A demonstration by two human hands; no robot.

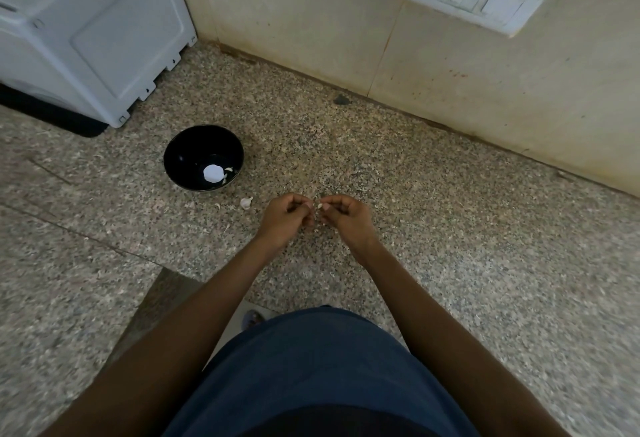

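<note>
- Garlic clove: small and pale, held between both hands just above the speckled worktop, to the right of the bowl.
- Left hand: fingers curled, its fingertips pinching the clove from the left.
- Right hand: fingers curled, thumb and forefinger pinching the clove.
- Black bowl: stands on the worktop and holds a few pale cloves.
- Loose garlic piece: lies on the worktop between the bowl and the left hand.
- White appliance: far left, against the wall.
</note>
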